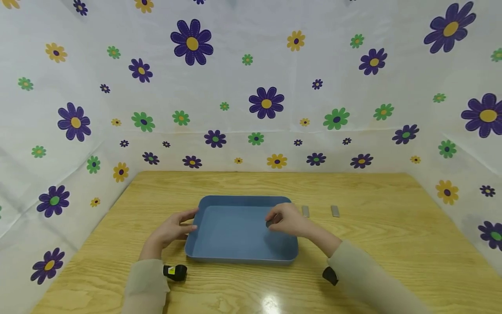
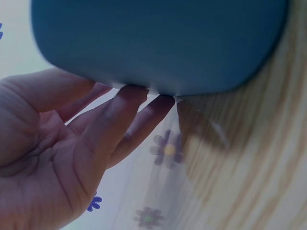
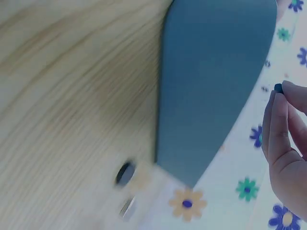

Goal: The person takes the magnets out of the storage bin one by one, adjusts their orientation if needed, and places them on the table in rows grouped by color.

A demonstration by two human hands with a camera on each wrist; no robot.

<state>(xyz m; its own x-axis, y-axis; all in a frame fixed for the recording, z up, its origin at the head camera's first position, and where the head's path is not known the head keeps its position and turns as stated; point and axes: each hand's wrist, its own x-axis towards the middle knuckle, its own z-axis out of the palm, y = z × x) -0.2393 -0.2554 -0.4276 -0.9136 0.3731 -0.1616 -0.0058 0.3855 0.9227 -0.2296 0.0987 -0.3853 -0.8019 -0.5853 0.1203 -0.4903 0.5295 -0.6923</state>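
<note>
A shallow blue tray point(image 1: 235, 231) with rounded corners lies on the wooden table. My left hand point(image 1: 171, 229) is at its left side, fingers spread and relaxed; in the left wrist view, the fingertips point(image 2: 132, 93) touch the tray's outer wall point(image 2: 158, 52). Over the right part of the tray is my right hand point(image 1: 289, 219). Between thumb and fingertips it pinches a small dark piece point(image 1: 269, 223), seen as a dark tip point(image 3: 278, 88) in the right wrist view. Most of that piece is hidden by the fingers, so its kind cannot be told.
Two small grey flat rectangular pieces point(image 1: 305, 211) lie apart on the table point(image 1: 376, 244), right of the tray. A white flower-patterned cloth point(image 1: 235, 83) hangs behind and at both sides. Black wrist devices point(image 1: 178, 273) show at both sleeves.
</note>
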